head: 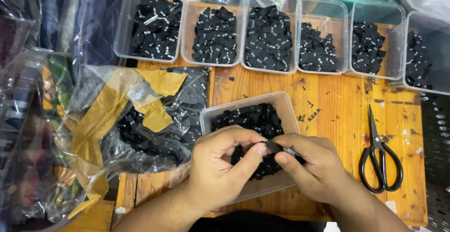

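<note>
Label in hand: a small black fabric label, pinched between both hands just above the near tub, at the front middle of the table.
Left hand: fingers curled, thumb and fingertips closed on the left end of the label.
Right hand: thumb and forefinger closed on the right end of the same label, touching the left hand's fingertips.
Near tub: a clear plastic tub under the hands, partly filled with loose black labels.
Plastic bag: crumpled clear bag with brown tape, just left of the near tub, more black labels inside.
Row of tubs: six clear tubs side by side along the far edge, each holding black labels with white marks.
Scissors: black-handled, lying shut on the table, to the right of the hands and apart from them.
Table: orange wood, flecked with thread bits.
Far left: bagged fabrics, stacked.
</note>
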